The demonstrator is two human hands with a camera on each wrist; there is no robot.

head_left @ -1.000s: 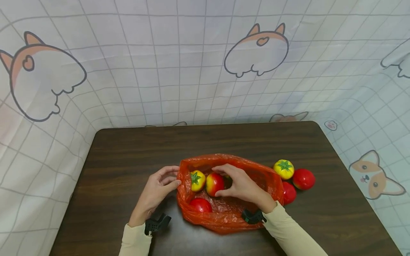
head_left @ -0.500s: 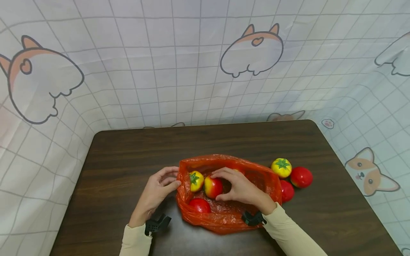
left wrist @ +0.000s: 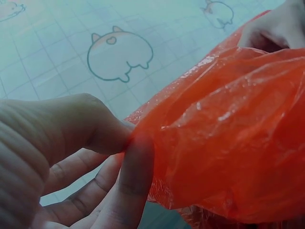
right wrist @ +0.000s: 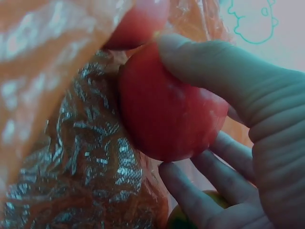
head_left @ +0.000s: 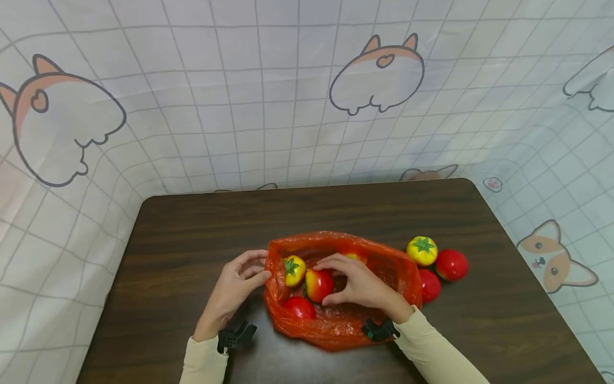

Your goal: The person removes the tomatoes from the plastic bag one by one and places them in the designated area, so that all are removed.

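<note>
Red-and-yellow fruit (head_left: 319, 286), grasped by the fingers of the right hand (head_left: 362, 281) inside the red bag (head_left: 331, 338), midway between the side edges of the worktop (head_left: 216, 218), seems best guided gently while the left hand (head_left: 234, 285), pinching the bag's left edge, holds its mouth wide.

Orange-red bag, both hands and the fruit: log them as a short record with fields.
Left hand: pinches left edge of orange-red bag
Bag mouth: open
Right hand: in the bag, gripping a red-and-yellow fruit
Also inside: bagged yellow fruit, bagged red fruit, partly hidden fruit
On table, right of bag: loose yellow fruit, far-right red fruit, near-bag red fruit
</note>
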